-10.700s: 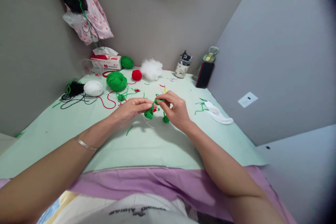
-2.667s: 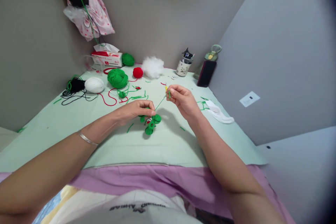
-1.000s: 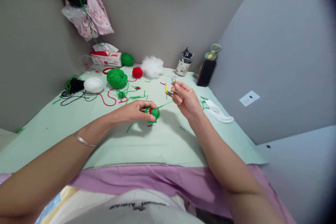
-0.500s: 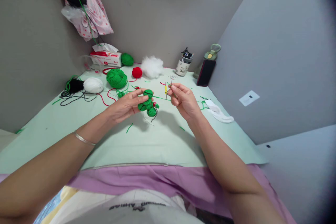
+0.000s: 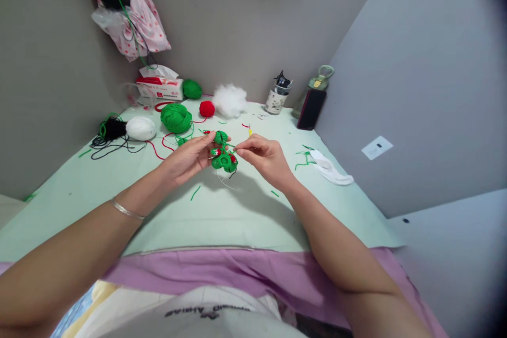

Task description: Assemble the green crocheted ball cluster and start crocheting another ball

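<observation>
Holding crocheted piece [image 5: 224, 161], left fingers [image 5: 204, 141] half-curled at its left — right fingers [image 5: 250, 150] pinching green strand [image 5: 230, 144] beside it

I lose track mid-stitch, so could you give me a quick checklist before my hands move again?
1. Green piece held by left hand: ok, between thumb and fingers.
2. Right hand close to the piece: ok, fingertips pinched together beside it.
3. What the right fingertips hold: cannot tell, too small.
4. Thread ends tucked in: not ok, a white thread hangs below the piece.
5. Table free of scraps: not ok, a green scrap lies in front of the left hand.
6. Phone away from both hands: ok, propped at the back right.
</observation>
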The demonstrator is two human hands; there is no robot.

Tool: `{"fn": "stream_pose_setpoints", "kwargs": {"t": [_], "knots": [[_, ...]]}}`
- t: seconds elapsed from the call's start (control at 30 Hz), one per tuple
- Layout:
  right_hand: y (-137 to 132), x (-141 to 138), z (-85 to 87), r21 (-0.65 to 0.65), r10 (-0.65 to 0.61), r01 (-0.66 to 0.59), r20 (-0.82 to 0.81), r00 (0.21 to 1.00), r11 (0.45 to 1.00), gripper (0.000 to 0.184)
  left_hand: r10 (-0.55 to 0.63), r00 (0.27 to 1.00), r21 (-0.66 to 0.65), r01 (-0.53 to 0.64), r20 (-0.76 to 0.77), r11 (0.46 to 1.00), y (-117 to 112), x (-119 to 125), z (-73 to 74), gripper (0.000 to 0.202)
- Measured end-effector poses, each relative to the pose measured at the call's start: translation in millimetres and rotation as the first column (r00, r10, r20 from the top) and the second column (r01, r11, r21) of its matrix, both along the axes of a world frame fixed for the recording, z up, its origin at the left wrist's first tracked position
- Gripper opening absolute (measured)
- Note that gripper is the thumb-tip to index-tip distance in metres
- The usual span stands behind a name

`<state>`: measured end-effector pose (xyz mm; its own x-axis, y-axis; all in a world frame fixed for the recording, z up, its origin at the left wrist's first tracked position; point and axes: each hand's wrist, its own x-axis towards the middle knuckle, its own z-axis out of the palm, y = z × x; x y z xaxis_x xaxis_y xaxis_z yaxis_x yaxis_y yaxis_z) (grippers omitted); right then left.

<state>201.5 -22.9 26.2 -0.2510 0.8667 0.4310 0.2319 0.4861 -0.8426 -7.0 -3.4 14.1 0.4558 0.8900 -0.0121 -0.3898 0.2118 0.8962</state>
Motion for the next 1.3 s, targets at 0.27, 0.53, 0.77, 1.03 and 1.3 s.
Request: {"fn": "stream_pose_setpoints", "kwargs": {"t": [0.27,0.53,0.77,1.03,1.3], "knots": [[-1.4,-1.7,-1.9,0.049,-0.051,0.047,0.083,0.995,0.998,0.01,0.013,1.0,-0.002,-0.013,0.004,1.0,0.4,0.6,-0.2,0.029],[-0.2,-1.3,-4.0,0.034,-0.058,0.054,0.15,0.987,0.998,0.011,0.02,1.0,0.007,-0.02,0.006,1.0,1.2,0.0,-3.9,0.029],[0.9,-0.3,-5.9,0.027,-0.053,0.05,0.166,0.985,0.998,0.011,0.034,0.998,0.046,-0.032,-0.046,0.998,2.6,-0.4,-5.0,0.028],[1.5,-2.4,-5.7,-0.049,-0.04,0.047,0.135,0.99,0.998,0.01,0.087,0.987,0.117,-0.071,-0.138,0.991,1.7,-1.2,-5.9,0.027],[5.5,-3.4,-8.7,-0.246,0.028,-0.05,-0.091,0.995,0.968,0.013,0.04,0.997,0.054,-0.037,-0.063,0.998,2.9,-2.8,-3.9,0.023]]}}
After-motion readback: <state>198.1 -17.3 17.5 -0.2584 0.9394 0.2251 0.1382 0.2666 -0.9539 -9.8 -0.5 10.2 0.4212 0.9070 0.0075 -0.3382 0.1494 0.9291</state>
